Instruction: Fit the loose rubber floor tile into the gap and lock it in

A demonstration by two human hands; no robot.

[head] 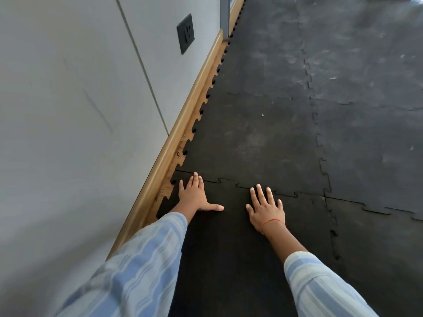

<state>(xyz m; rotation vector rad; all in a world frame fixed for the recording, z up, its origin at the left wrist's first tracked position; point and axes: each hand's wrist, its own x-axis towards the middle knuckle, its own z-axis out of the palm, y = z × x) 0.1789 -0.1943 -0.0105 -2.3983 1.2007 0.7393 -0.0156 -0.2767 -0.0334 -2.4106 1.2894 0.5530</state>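
Observation:
A black rubber floor tile [231, 243] with jigsaw edges lies flat in the near floor, between the wall and the tiles to the right. Its far toothed seam [229, 181] meets the tile beyond [251, 138]. My left hand [194, 195] lies flat, palm down, on the tile's far left corner, fingers reaching the seam. My right hand [266, 208] presses flat beside it, fingers spread, fingertips on the seam. Neither hand holds anything. The right seam [329, 216] looks slightly raised and uneven.
A wooden skirting board [183, 131] and grey wall [68, 110] run along the left, with bare wood floor showing in the tile's tooth gaps. A black wall socket [185, 34] sits higher up. Dusty grey rubber tiles [366, 88] cover the floor ahead and right.

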